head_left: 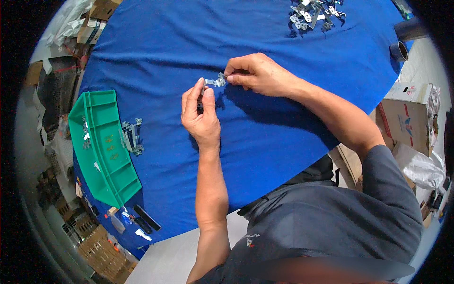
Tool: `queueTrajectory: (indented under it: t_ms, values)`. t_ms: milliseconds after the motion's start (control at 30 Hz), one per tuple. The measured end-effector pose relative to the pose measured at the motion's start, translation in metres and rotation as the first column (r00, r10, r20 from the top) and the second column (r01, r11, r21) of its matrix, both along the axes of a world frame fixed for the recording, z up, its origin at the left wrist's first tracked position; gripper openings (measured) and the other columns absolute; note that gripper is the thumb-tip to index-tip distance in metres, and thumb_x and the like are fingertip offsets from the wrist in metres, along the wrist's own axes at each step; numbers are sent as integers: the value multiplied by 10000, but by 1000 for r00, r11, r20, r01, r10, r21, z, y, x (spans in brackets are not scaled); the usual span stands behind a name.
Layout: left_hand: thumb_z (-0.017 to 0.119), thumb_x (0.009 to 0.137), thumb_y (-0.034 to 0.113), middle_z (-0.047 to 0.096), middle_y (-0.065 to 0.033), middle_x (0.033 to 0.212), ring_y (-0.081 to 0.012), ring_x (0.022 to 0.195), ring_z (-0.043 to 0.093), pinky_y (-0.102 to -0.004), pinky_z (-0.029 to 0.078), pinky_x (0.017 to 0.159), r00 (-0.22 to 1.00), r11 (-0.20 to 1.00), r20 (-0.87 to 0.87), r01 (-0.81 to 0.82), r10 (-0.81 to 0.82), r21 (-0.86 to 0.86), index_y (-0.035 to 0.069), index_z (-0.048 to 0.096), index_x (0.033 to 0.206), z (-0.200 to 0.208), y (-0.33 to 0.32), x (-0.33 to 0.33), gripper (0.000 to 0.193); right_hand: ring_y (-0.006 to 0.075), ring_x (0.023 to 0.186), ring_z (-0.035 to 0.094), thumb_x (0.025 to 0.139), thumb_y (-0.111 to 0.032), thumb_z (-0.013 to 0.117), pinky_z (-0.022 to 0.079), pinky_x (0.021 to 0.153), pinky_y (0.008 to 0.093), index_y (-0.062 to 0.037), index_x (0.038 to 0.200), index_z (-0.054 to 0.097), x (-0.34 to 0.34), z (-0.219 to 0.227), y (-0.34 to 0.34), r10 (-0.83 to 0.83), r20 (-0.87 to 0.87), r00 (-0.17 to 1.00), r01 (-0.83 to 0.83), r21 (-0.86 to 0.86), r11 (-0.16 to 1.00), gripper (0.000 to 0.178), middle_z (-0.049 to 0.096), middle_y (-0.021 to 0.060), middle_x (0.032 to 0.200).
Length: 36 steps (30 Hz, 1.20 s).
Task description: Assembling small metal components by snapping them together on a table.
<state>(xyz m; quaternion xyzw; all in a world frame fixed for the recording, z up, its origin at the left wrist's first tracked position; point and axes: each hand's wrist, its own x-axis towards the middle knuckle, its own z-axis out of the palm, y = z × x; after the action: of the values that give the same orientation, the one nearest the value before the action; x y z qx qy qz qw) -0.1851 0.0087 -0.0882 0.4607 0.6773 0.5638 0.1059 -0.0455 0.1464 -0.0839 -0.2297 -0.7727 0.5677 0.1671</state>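
A small silver metal bracket is held above the blue cloth, between my two hands. My left hand grips its left end between thumb and fingertips, partly hiding it. At the bracket's right end, my right hand is closed in a pinch, thumb against forefinger. Whether a separate small piece sits in that pinch is too small to tell. To the left stands a green compartment tray with a few small brass-coloured pieces and some silver parts in it. Several similar metal brackets lie against the tray's right side.
A heap of silver and black metal parts lies at the far right of the blue cloth. A dark tape roll rests by the right edge. Black strips lie at the near left. A cardboard box stands beyond the table, right.
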Motion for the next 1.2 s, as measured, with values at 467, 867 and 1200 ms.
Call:
queueTrajectory:
  t_ms: [467, 867, 1200]
  values:
    - [651, 932, 78, 653, -65, 1029, -121, 889, 611, -244, 486, 787, 999, 999, -21, 41, -42, -14, -6, 688, 1146, 1, -1, 1, 233, 117, 627, 591, 937, -131, 617, 475, 545, 291, 8, 990, 631, 1, 2, -2, -10, -40, 999, 14, 104, 994, 149, 628, 59, 734]
    - [658, 910, 40, 654, -85, 1013, -153, 922, 614, -271, 488, 819, 997, 997, -35, 73, -73, -20, -13, 691, 1134, 1, 1, 2, 232, 108, 674, 581, 967, -113, 556, 505, 577, 271, 17, 1049, 581, 0, 3, -1, 19, 34, 999, -15, -112, 994, 156, 605, 48, 776]
    - [691, 872, 15, 653, -89, 963, -143, 812, 617, -265, 508, 727, 989, 992, -75, 126, -126, -9, 2, 698, 1117, 0, 2, 3, 246, 75, 694, 527, 981, -187, 564, 470, 596, 232, -2, 1044, 614, 1, 3, 2, -17, -119, 993, -20, -300, 954, 201, 581, 7, 796]
